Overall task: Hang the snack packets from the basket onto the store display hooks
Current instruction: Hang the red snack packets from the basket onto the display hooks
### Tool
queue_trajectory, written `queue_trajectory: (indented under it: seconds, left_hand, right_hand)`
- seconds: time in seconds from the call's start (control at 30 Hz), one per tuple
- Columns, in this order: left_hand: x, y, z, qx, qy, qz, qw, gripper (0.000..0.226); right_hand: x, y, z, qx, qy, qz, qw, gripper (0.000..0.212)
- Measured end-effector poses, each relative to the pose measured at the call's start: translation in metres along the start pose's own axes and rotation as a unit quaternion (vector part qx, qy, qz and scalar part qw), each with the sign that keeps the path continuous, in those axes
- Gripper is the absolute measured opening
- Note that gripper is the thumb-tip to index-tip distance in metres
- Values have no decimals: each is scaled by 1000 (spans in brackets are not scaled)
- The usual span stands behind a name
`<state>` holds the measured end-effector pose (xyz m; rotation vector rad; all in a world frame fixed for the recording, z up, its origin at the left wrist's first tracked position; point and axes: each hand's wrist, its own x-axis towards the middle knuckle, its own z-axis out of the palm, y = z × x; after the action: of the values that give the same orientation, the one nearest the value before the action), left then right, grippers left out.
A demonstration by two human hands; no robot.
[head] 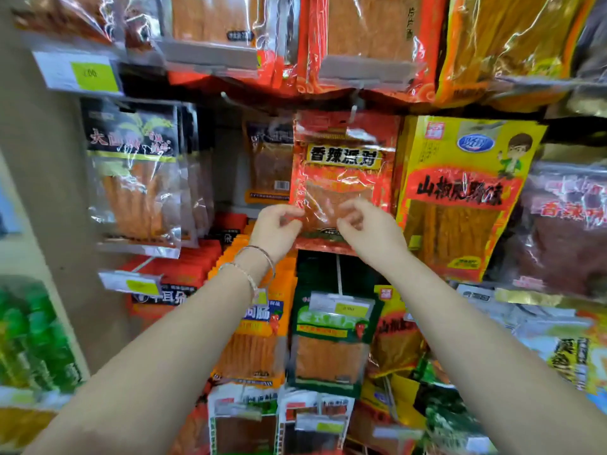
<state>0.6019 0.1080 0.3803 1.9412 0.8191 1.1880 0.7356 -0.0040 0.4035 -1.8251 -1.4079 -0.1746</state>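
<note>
A red snack packet (341,178) with yellow-backed black lettering hangs in the middle of the display, its top at a metal display hook (353,110). My left hand (277,229) pinches the packet's lower left edge with curled fingers. My right hand (368,229) sits in front of the lower right part, its curled fingers pinching the clear film. Both forearms reach up from the bottom of the view; the left wrist wears thin bangles. The basket is not in view.
Hung packets crowd every side: a black one (131,172) on the left, a yellow one (460,198) on the right, orange (256,339) and green (331,343) ones below. Price tags (78,73) jut out from hook ends. A beige wall (42,198) borders the left.
</note>
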Motion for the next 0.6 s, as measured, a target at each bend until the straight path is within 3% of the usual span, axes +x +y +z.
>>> queue_trajectory:
  seconds: [0.13,0.23,0.33,0.43,0.6]
  left_hand:
    - [-87,1,-26,-34,30,30,999,29]
    - [-167,-37,-44,-51,41,-53,996,30]
    - [-271,-91,-60,-11,17,-207,978,17]
    - [-389,-136,-74,-34,8,-383,923,24]
    - [-564,-162,-99,-56,29,-609,790,23]
  right_hand:
    - [-71,1,22,110,-35,3,993,15]
    - [-139,14,58,137,-91,25,986,15]
    - [-219,30,104,160,-221,88,958,18]
    - [-302,39,144,156,-390,144,896,20]
    - [-428,36,180,81,-556,246,790,28]
